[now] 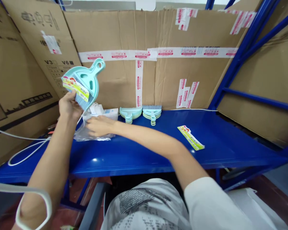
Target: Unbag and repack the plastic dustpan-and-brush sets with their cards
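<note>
Raised at the left, my left hand (70, 107) is closed on a mint-green dustpan and brush set (92, 72), its handle tilted up to the right. A yellow-green card label (75, 88) lies across the brush. My right hand (99, 125) reaches across to the left and rests on a pile of clear plastic bags (93, 137); its fingers look stretched out, slightly blurred. A white box (111, 113) sits just behind that hand. Further right are a stack of dustpans (130, 113) and a stack of brushes (152, 112).
The blue table (146, 153) has a loose card label (191, 138) on its right part. Cardboard sheets (120, 35) wall the back and sides, with blue metal posts (240, 60) at the right. A white cable (26, 156) loops over the left edge.
</note>
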`<action>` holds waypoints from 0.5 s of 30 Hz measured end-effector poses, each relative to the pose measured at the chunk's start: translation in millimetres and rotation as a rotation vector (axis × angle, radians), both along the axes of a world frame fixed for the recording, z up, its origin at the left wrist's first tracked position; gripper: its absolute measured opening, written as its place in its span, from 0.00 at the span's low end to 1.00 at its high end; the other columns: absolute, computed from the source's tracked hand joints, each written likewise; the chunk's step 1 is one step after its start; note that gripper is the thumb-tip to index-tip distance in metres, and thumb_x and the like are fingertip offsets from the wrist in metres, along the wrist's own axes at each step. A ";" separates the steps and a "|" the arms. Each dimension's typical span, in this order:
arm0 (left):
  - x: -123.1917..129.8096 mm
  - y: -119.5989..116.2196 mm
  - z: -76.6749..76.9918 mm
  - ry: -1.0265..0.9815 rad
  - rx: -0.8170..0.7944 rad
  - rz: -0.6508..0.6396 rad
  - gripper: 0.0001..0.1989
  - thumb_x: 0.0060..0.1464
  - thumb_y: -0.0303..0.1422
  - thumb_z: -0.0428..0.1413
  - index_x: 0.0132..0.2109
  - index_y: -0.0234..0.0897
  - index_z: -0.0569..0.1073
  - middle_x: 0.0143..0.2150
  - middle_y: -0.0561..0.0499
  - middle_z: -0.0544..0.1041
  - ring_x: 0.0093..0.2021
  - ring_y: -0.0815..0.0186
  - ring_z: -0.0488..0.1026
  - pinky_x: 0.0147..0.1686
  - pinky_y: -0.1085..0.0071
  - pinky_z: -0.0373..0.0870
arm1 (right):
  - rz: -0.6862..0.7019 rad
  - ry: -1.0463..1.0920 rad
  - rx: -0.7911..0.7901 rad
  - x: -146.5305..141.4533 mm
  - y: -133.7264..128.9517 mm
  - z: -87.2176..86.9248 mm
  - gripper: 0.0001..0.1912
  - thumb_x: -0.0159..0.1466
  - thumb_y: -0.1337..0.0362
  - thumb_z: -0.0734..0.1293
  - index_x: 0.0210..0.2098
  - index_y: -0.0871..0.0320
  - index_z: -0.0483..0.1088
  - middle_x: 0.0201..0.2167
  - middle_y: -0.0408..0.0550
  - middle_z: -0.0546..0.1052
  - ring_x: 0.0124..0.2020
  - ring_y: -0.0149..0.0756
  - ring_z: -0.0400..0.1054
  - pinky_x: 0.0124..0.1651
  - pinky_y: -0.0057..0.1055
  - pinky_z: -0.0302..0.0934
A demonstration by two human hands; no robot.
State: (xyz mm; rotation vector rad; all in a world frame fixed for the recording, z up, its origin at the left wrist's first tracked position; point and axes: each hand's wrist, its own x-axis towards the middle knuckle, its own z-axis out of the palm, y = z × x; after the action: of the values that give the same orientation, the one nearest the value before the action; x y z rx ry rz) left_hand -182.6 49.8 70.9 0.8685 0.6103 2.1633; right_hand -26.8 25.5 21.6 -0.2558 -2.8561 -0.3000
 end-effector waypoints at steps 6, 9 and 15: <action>43.0 -4.2 -9.4 0.117 -0.118 -0.065 0.07 0.53 0.25 0.65 0.36 0.31 0.74 0.31 0.49 0.82 0.36 0.62 0.80 0.46 0.62 0.81 | -0.316 0.497 0.028 143.8 -43.6 86.5 0.19 0.74 0.60 0.58 0.35 0.59 0.76 0.30 0.48 0.79 0.34 0.37 0.72 0.40 0.34 0.58; 82.9 -15.0 -20.0 0.199 -0.093 -0.107 0.13 0.47 0.29 0.71 0.36 0.33 0.75 0.31 0.50 0.82 0.36 0.61 0.81 0.44 0.62 0.81 | -0.395 0.642 -0.098 169.8 -40.5 108.3 0.14 0.73 0.62 0.59 0.43 0.58 0.76 0.34 0.45 0.80 0.37 0.36 0.73 0.44 0.33 0.60; 141.5 -42.4 -46.0 0.420 -0.112 -0.275 0.24 0.38 0.41 0.76 0.37 0.37 0.74 0.32 0.51 0.82 0.33 0.60 0.82 0.33 0.67 0.78 | -0.511 0.557 -0.130 157.6 -18.1 96.2 0.18 0.68 0.62 0.68 0.57 0.56 0.71 0.49 0.51 0.81 0.50 0.46 0.73 0.50 0.39 0.63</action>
State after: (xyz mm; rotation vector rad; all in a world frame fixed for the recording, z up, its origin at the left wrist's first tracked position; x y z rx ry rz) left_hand -41.2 7.4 24.9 1.2772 0.7577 1.6950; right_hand 130.9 7.3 117.8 -0.9372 -2.2235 -0.1076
